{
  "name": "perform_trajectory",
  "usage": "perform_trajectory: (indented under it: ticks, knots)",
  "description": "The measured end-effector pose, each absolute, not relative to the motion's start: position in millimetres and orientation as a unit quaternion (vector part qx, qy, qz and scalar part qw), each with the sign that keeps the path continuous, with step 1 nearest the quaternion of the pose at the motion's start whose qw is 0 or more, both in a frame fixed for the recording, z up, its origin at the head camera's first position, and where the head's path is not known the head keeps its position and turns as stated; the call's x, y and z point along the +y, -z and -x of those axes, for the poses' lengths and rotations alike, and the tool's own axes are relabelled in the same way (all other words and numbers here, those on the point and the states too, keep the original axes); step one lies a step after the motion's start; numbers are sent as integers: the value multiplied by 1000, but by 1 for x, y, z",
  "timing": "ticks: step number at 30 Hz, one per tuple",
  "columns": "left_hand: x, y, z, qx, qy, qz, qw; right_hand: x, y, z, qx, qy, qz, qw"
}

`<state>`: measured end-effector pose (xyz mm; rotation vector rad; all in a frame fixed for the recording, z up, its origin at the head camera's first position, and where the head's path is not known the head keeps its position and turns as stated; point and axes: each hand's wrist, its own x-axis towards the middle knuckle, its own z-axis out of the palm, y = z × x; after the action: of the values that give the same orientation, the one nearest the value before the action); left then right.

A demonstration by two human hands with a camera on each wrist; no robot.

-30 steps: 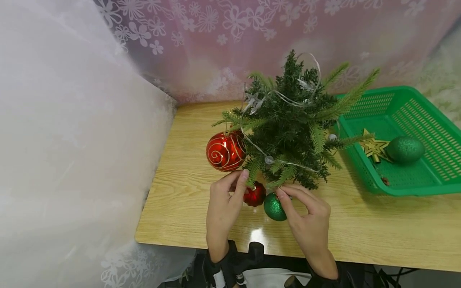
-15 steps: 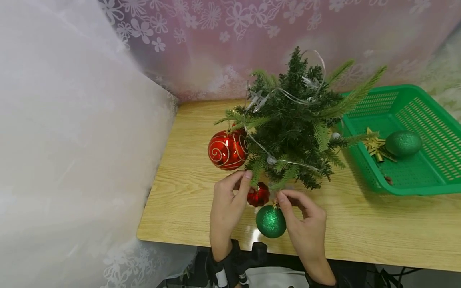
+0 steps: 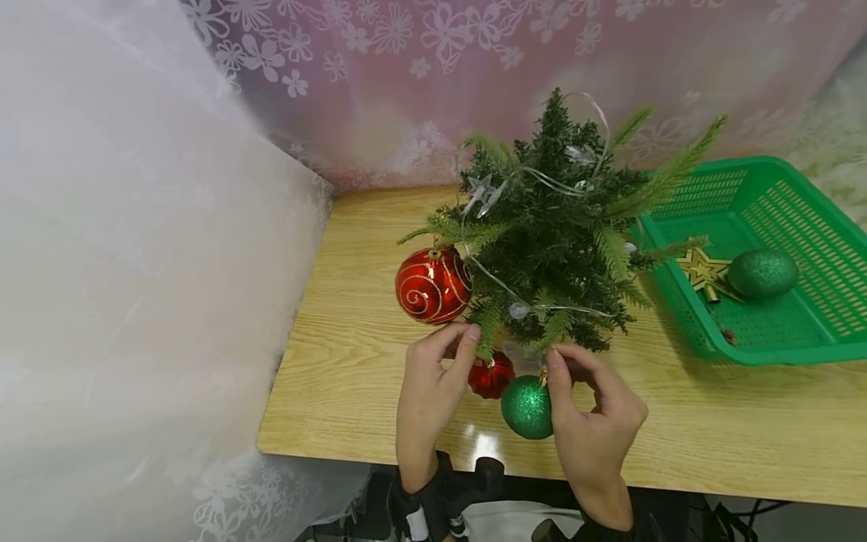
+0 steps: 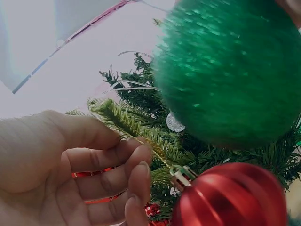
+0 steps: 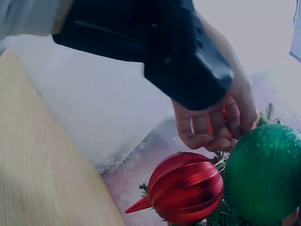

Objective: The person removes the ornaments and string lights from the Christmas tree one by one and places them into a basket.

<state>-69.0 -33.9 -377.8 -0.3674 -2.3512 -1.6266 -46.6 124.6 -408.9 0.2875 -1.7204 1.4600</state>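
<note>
My left hand (image 3: 433, 384) is at the front left branch of a small Christmas tree (image 3: 542, 233). Its thumb and index finger pinch the gold string of a ribbed red ornament (image 4: 230, 195), beside the branch tip. A glittery green ball (image 3: 527, 407) dangles from my right hand (image 3: 599, 406), whose thumb and index finger hold it near its gold cap. In the left wrist view the green ball appears large above the red ornament, blurred. Only a sliver of the right hand shows in its own wrist view.
A large red ball with gold swirls (image 3: 433, 286) hangs on the tree's left. Clear wire lights (image 3: 518, 310) wind around the branches. At right, a green plastic basket (image 3: 813, 350) holds a gold star (image 3: 701, 271) and another green glitter ornament (image 3: 764, 273).
The green ball came down toward the table's front edge, then shifted right with my right hand, which ends farther right. My left hand stays at the branch, shifting only slightly in view.
</note>
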Motion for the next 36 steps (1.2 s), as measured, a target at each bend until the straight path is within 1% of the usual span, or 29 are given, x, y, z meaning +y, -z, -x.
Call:
perform_trajectory:
  ticks: [4, 7, 10, 15, 17, 20, 25, 27, 30, 36]
  knots:
    - [-34, 378, 69, -809, 557, 133, 131, 128, 405, 50, -684, -607, -109, 390]
    - [-34, 378, 69, -808, 558, 135, 129, 130, 402, 51, -678, -618, -111, 382]
    - [-34, 377, 69, -806, 562, 137, 124, 130, 399, 51, -689, -603, -115, 385]
    - [-33, 378, 69, -805, 564, 138, 124, 129, 394, 53, -724, -542, -125, 408]
    - [-33, 378, 69, -804, 564, 139, 126, 130, 391, 54, -737, -525, -135, 404]
    - [-33, 378, 69, -803, 564, 143, 129, 133, 384, 56, -758, -514, -146, 374]
    - [-31, 379, 70, -799, 570, 147, 126, 138, 372, 54, -789, -532, -133, 278]
    - [-30, 379, 70, -796, 574, 151, 122, 138, 367, 53, -801, -532, -117, 250]
    - [-30, 379, 71, -793, 575, 159, 120, 135, 361, 52, -818, -506, -108, 251]
    - [-29, 380, 71, -794, 573, 162, 122, 125, 357, 50, -829, -446, -132, 312]
